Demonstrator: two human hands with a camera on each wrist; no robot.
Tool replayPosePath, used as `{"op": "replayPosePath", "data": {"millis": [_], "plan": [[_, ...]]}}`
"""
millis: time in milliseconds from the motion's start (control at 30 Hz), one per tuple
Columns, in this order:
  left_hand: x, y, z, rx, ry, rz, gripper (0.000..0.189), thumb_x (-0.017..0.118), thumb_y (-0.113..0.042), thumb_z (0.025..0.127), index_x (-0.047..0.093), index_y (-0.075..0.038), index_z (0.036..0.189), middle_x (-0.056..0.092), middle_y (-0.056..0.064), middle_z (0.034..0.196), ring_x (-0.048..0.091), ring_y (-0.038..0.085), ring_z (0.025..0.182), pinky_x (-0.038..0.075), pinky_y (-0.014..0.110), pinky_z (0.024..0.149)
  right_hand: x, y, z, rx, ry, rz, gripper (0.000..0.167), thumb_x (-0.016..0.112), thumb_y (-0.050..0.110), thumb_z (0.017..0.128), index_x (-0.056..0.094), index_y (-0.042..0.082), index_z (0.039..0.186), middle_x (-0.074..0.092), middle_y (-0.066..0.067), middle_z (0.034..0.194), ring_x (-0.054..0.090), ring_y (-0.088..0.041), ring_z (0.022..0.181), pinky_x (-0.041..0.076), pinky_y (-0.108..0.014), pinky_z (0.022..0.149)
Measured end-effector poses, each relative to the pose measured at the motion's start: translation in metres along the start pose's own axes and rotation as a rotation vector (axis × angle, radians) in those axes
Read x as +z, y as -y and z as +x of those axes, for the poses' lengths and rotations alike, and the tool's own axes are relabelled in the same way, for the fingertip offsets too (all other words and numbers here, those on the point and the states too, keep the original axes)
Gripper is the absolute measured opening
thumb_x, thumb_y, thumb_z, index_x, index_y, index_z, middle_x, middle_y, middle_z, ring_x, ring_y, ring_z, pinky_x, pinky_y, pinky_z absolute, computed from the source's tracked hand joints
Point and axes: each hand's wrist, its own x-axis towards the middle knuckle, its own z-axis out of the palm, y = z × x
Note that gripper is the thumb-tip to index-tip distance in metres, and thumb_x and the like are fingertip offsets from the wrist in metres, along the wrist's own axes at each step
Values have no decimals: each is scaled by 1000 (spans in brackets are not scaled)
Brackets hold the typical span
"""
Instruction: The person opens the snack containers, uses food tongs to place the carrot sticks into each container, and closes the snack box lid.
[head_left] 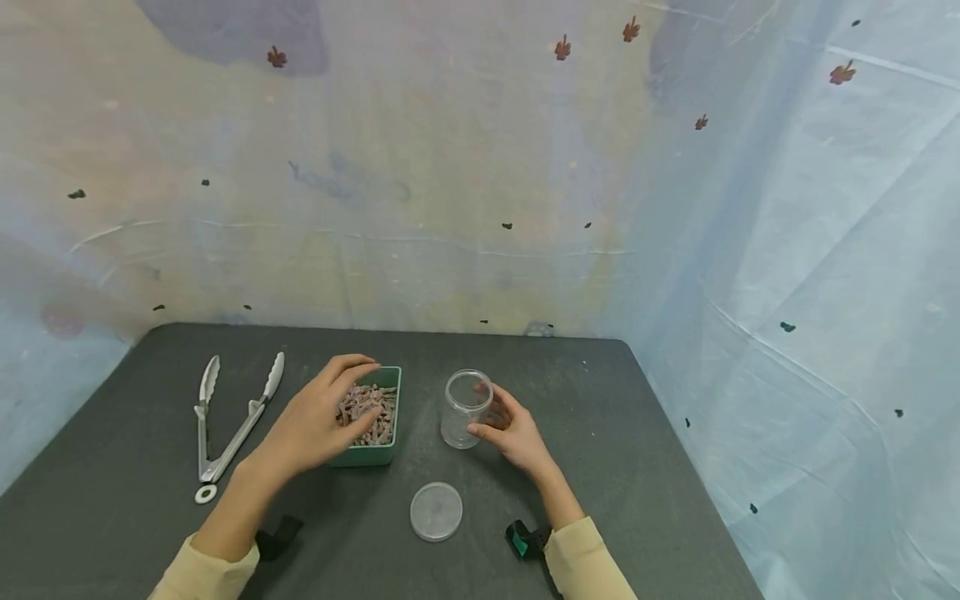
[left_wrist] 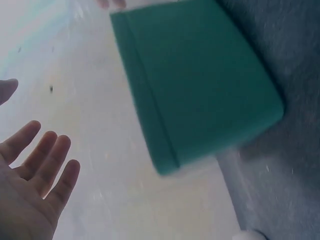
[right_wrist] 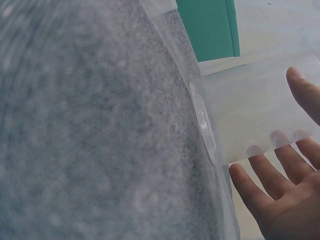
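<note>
My left hand [head_left: 315, 421] is held over the left side of a green rectangular container [head_left: 367, 455], fingers spread and thumb apart, with nothing in its grasp. Small brownish, stick-like pieces [head_left: 382, 412] fill that container, partly hidden by the hand. In the left wrist view, the hand's fingers [left_wrist: 47, 165] are loosely extended beside the container's green wall [left_wrist: 200, 85]. A clear, lidless jar [head_left: 456, 417] stands upright on the table to the right. My right hand [head_left: 521, 437] holds it from its right side, thumb in front and fingers [right_wrist: 267, 175] behind.
A round translucent lid [head_left: 437, 512] lies on the dark table [head_left: 375, 550] in front of the jar. Metal tongs [head_left: 238, 437] lie spread at the left. A patterned plastic sheet [head_left: 450, 167] hangs behind the table and along its right side.
</note>
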Motion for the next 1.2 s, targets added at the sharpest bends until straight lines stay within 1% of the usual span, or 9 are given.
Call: {"op": "replayPosePath", "data": {"millis": [100, 200, 367, 533, 667, 800, 933, 1067, 1200], "plan": [[-8, 9, -2, -34, -63, -11, 61, 82, -11, 89, 56, -1, 143, 50, 16, 144, 56, 38, 124, 53, 58, 88, 0, 0, 0, 5, -3, -4, 77, 80, 2, 91, 42, 3, 157, 51, -15, 154, 51, -39, 140, 51, -50, 106], [-17, 18, -8, -98, -113, -24, 63, 82, -8, 89, 54, -2, 145, 48, 18, 144, 53, 40, 126, 50, 62, 89, 1, 0, 0, 11, -7, -6, 77, 81, 3, 91, 42, 3, 157, 51, -14, 155, 51, -38, 141, 51, -51, 106], [-33, 37, -21, -238, -178, -9, 62, 78, -13, 93, 52, -2, 148, 44, 22, 146, 51, 42, 123, 44, 65, 88, 1, 0, -1, 6, -7, -5, 77, 81, 3, 91, 42, 3, 157, 51, -15, 155, 51, -38, 141, 49, -53, 107], [-47, 61, -37, -409, -213, 65, 63, 73, -23, 99, 47, 0, 152, 39, 28, 151, 41, 52, 133, 37, 73, 95, 0, -1, -1, -3, -12, 5, 75, 80, 2, 91, 43, 2, 156, 51, -16, 154, 49, -39, 142, 48, -56, 108], [-52, 79, -52, -548, -183, 150, 71, 69, -32, 101, 40, 2, 156, 33, 31, 155, 35, 56, 136, 32, 75, 100, 1, 0, -2, 4, -18, -5, 77, 81, 4, 91, 43, 2, 157, 52, -15, 154, 50, -39, 141, 49, -55, 107], [-53, 98, -66, -646, -103, 193, 85, 65, -46, 101, 29, 4, 160, 26, 36, 157, 31, 61, 135, 29, 78, 101, 1, 0, -2, 13, -19, -10, 78, 81, 5, 91, 42, 3, 158, 52, -13, 154, 51, -38, 140, 49, -53, 107], [-51, 114, -77, -693, -13, 209, 97, 64, -55, 100, 21, 6, 162, 24, 41, 156, 31, 65, 132, 31, 80, 98, 0, -1, -1, 23, -20, -12, 78, 82, 6, 91, 42, 4, 158, 52, -12, 154, 53, -37, 139, 50, -52, 107], [-48, 126, -86, -721, 41, 203, 100, 66, -55, 98, 21, 8, 161, 24, 45, 152, 33, 67, 128, 34, 79, 94, 0, -1, -1, 25, -24, -7, 77, 82, 6, 91, 43, 5, 158, 52, -12, 154, 53, -37, 139, 50, -51, 107], [-44, 134, -93, -772, 97, 180, 101, 67, -57, 97, 23, 9, 160, 22, 47, 150, 33, 69, 125, 36, 78, 91, 0, -2, -1, 18, -16, 2, 77, 81, 5, 91, 42, 4, 158, 52, -14, 154, 53, -39, 138, 50, -51, 107]]}}
